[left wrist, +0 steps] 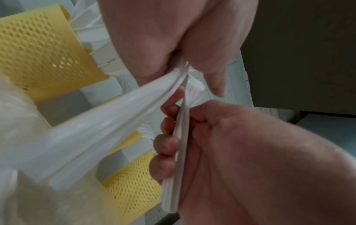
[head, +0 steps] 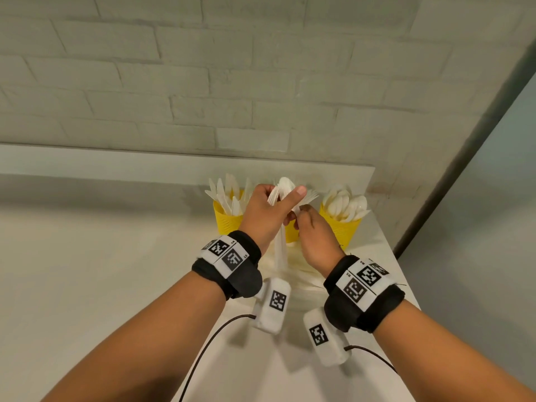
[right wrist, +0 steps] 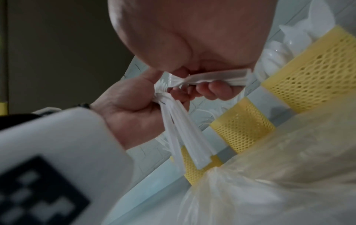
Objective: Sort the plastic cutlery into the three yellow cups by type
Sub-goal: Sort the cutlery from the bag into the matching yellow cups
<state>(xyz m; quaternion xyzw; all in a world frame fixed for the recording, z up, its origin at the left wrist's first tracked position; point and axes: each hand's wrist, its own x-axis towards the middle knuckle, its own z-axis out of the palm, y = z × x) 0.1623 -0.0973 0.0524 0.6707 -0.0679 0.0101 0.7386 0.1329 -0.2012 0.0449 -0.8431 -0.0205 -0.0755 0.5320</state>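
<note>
Near the counter (head: 87, 256) corner, both hands grip cutlery (head: 280, 250).

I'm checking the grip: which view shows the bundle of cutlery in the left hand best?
The right wrist view: the bundle fans out below the left hand, handles distinct. The left wrist view shows blurred handles close up. The head view shows mostly its top above the fingers.

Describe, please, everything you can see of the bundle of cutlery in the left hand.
The bundle is several white plastic pieces gripped together by the left hand, held above the middle cup. Heads fan out past the thumb, one a spoon bowl; the rest are blurred. The long ribbed handles hang down below the fist. The right hand grips more cutlery beside it.
</note>
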